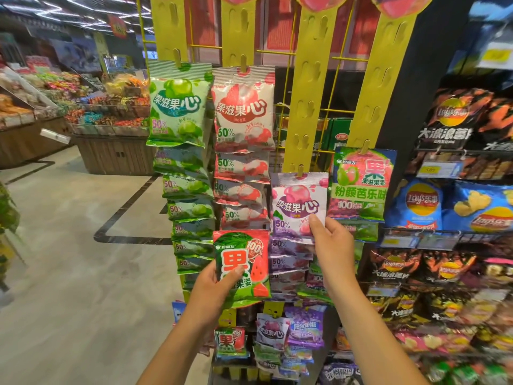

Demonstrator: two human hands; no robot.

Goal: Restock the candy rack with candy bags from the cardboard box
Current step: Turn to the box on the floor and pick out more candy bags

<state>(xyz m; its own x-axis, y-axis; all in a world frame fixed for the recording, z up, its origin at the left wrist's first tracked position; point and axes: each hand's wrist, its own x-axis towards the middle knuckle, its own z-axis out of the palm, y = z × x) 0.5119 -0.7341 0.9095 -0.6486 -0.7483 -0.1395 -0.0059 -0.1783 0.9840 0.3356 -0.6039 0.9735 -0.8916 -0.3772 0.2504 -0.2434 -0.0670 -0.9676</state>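
**A:** What has each hand got?

**B:** The left hand (215,279) has its grip clamped on a green-and-red foil candy bag with a watermelon print (244,254), thumb across the front. The right hand (333,245) pinches the lower right corner of a white-and-purple foil candy bag (297,201). That one hangs from a tab on the yellow card strip (306,107) straight above that grip.

**A:** So the purple one is being seated?

**B:** I'd judge so. A gentle downward tug would show whether the tab has caught the hole. After that, I'd lift the watermelon bag by its top edge, not its middle, so the hole stays flat for a free tab.

**A:** Where's the box?

**B:** I can't make one out. Loose bags (277,334) lie heaped below both grips, but what holds them is unclear.

**A:** Anything in the way?

**B:** The hung bags overlap, so each one hides the top of the bag beneath it. Up and left of the left grip hang full columns of green apple-print bags (177,107) and red-and-white bags (243,109). Right of the right grip a green-and-pink bag (359,184) hangs close, with blue crisp packets (419,204) crowding beyond. Far off to the left stand wooden bins of loose sweets (105,107), well apart.
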